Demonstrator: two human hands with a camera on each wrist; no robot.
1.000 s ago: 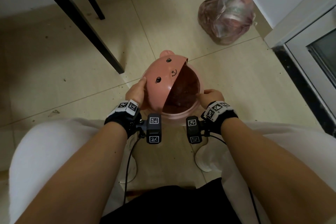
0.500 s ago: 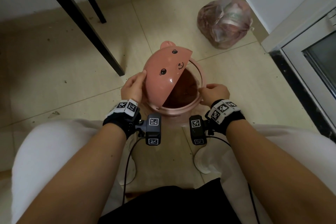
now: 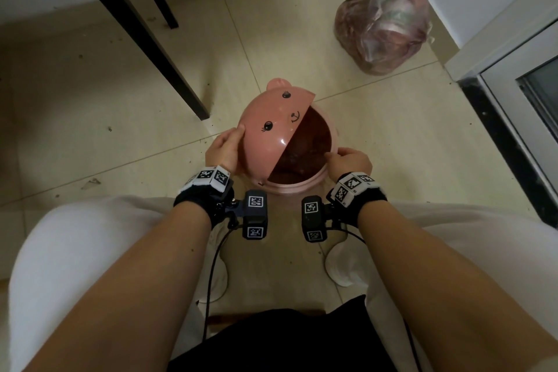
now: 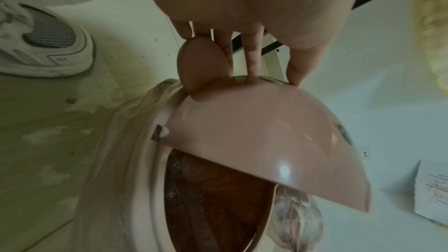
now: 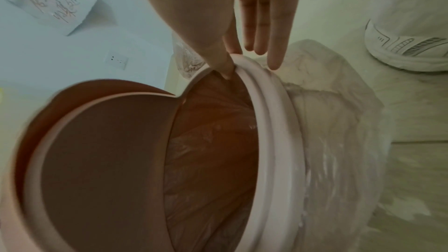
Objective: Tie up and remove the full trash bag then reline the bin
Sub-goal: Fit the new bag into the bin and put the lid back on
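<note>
A pink bin (image 3: pixel 297 189) stands on the floor between my knees. Its bear-face half-dome lid (image 3: pixel 271 130) sits on a pink rim ring (image 5: pixel 274 122). My left hand (image 3: pixel 238 136) grips the lid's left edge, thumb on top and fingers behind the ear (image 4: pixel 201 60). My right hand (image 3: pixel 333 155) pinches the ring on the right, thumb inside and fingers outside. A translucent liner (image 5: pixel 339 122) lines the bin and hangs down its outside under the ring. The full, tied trash bag (image 3: pixel 383 30) lies at the far right by the wall.
Black table legs (image 3: pixel 145 39) slant across the floor to the bin's left. A door frame and dark threshold (image 3: pixel 507 142) run along the right. My white shoes (image 4: pixel 43 45) stand close on either side of the bin.
Half a second ago the lid and ring were tipped up off the bin; now they sit lower and flatter on it. Both hands keep their hold.
</note>
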